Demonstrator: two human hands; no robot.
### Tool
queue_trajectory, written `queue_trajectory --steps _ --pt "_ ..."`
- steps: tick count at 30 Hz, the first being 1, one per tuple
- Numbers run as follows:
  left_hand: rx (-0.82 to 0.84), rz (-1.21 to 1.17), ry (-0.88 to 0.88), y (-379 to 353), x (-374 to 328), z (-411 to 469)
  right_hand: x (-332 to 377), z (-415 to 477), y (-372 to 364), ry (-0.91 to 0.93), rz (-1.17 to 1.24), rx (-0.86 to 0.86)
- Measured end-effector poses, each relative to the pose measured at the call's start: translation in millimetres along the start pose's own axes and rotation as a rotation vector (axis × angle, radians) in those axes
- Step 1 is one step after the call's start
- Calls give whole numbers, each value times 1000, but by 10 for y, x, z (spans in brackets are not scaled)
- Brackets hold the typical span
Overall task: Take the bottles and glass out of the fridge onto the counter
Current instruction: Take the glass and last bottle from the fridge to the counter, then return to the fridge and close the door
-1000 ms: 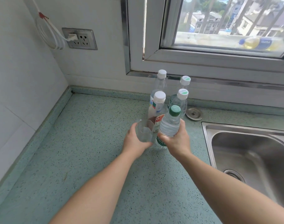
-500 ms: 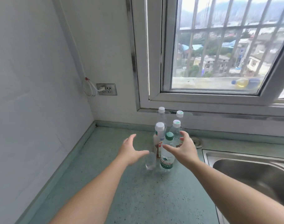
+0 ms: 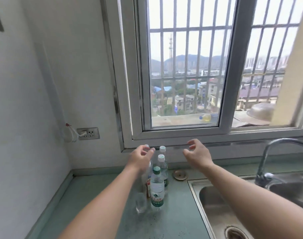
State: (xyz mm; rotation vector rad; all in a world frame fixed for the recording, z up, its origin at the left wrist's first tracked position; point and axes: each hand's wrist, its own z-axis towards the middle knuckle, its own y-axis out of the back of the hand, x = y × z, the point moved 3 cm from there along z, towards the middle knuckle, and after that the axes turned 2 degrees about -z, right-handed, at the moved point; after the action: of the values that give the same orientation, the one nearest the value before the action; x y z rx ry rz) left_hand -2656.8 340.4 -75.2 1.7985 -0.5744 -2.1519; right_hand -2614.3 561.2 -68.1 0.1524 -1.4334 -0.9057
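Note:
Several clear plastic water bottles stand upright in a cluster on the green counter (image 3: 99, 213) under the window. The nearest one is a green-capped bottle (image 3: 157, 188); white-capped bottles (image 3: 162, 163) stand behind it, partly hidden by my left arm. A small clear glass (image 3: 140, 203) stands just left of the green-capped bottle. My left hand (image 3: 141, 156) is raised above the bottles, fingers apart, holding nothing. My right hand (image 3: 198, 153) hovers to the right of the cluster, also empty with fingers spread. The fridge is not in view.
A steel sink (image 3: 250, 209) with a tap (image 3: 274, 157) fills the right side. A round metal cap (image 3: 179, 175) lies on the counter behind the sink's corner. A wall socket (image 3: 88, 133) with a white cable sits left. The barred window (image 3: 187, 80) rises behind.
Both hands let go of the glass and the green-capped bottle, then lifted up and apart. My view tilted upward, showing more of the window.

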Motion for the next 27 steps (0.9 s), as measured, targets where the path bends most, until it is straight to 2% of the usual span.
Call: queue_trajectory --steps 7,15,21,27 --pt "180 10 -125 -399 -242 31 -241 -326 424 -84 -78 -131" --pt "408 32 -283 -1341 -755 -461 -894 -1061 1469 -246 -92 -389" --pt "506 26 -422 -1963 -1535 -1244 -1264 -1894 2546 -316 -109 -535" --pt "669 -62 -524 -2779 -2335 -2487 -1688 -3125 3766 -424 -159 -679"
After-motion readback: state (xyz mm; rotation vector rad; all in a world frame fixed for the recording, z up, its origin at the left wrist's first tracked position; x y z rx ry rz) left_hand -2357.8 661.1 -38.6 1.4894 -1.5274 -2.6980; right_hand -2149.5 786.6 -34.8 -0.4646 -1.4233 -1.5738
